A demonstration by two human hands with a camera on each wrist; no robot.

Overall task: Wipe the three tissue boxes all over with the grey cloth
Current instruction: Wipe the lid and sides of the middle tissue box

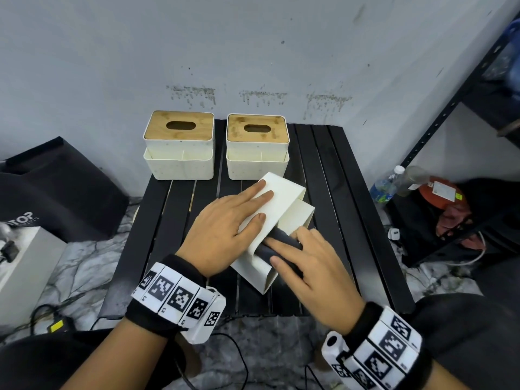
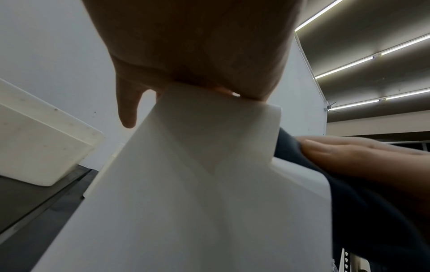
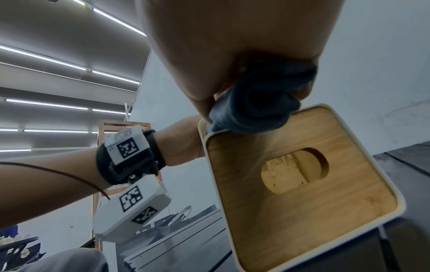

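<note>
Two white tissue boxes with wooden lids, the back left box (image 1: 178,144) and the back right box (image 1: 257,144), stand upright at the far edge of the black slatted table (image 1: 337,192). The third box (image 1: 284,192) lies tipped on its side mid-table; its wooden lid (image 3: 302,184) faces the right wrist camera. My left hand (image 1: 239,212) rests flat on its white upper face, fingers straight. My right hand (image 1: 304,263) holds the bunched grey cloth (image 1: 284,240) against the box's stepped side. The cloth (image 3: 256,106) is wadded under that hand's palm and thumb.
A black bag (image 1: 56,187) and a white case (image 1: 22,263) sit on the floor to the left. A dark metal shelf (image 1: 450,136) stands at the right with a water bottle (image 1: 385,184) and a red container (image 1: 441,195). Cables lie on the marble floor near the table's front.
</note>
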